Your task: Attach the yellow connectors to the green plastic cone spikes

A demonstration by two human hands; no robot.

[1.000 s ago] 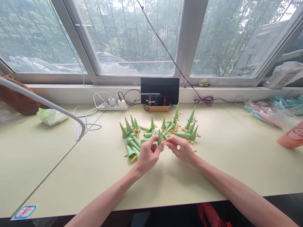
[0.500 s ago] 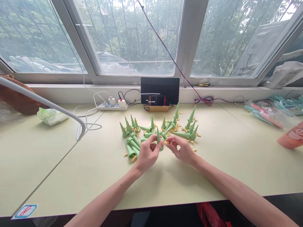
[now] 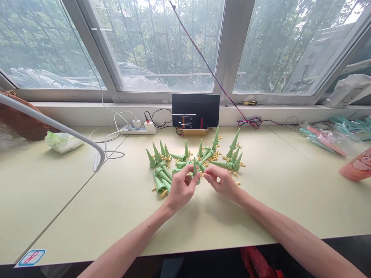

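My left hand [image 3: 183,186] pinches a green plant watering spike [image 3: 195,166] between thumb and fingers, its pointed end up. At the spike's right side, the closed fingertips of my right hand [image 3: 222,183] are on a small yellow valve [image 3: 202,174], mostly hidden by them. Left of my left hand lie several green spikes [image 3: 164,175] with yellow valves on them. Other spikes stand upright behind, such as one spike [image 3: 233,143] at the right. Loose yellow valves [image 3: 215,156] are heaped beyond my hands.
A phone [image 3: 193,122] leans before a dark tablet [image 3: 196,106] at the window. Left of it are a power strip [image 3: 139,130] and a white lamp arm [image 3: 72,133]. An orange cup [image 3: 356,166] and bagged items [image 3: 324,139] lie at the right. A tissue pack [image 3: 63,143] is at far left.
The held spike has shifted very slightly right. My right fingertips have turned a little at the yellow valve and moved slightly right. The other spikes lie as before.
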